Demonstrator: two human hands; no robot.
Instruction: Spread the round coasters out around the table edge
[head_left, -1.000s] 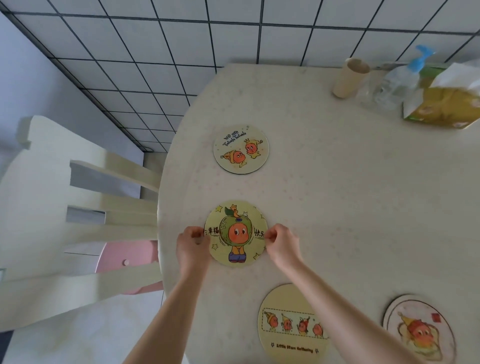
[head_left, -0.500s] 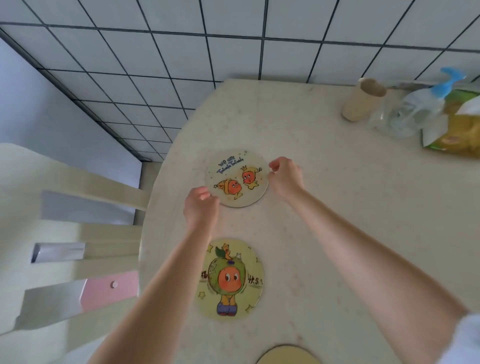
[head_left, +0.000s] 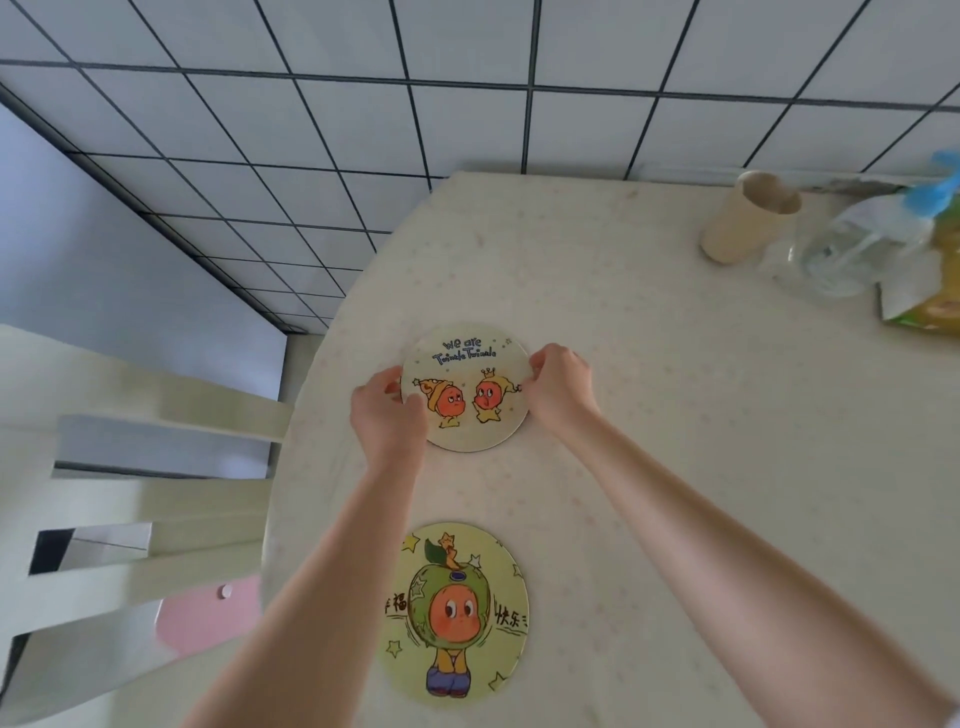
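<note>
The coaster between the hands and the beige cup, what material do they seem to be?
Coaster: thin rigid board, perhaps wood or cork under a matte print; its edge looks dark.
Beige cup: probably paper, with dull walls and a thin rim.

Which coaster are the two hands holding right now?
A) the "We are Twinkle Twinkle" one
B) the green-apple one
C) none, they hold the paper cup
A: the left hand and right hand pinch opposite edges of the Twinkle coaster.
</note>
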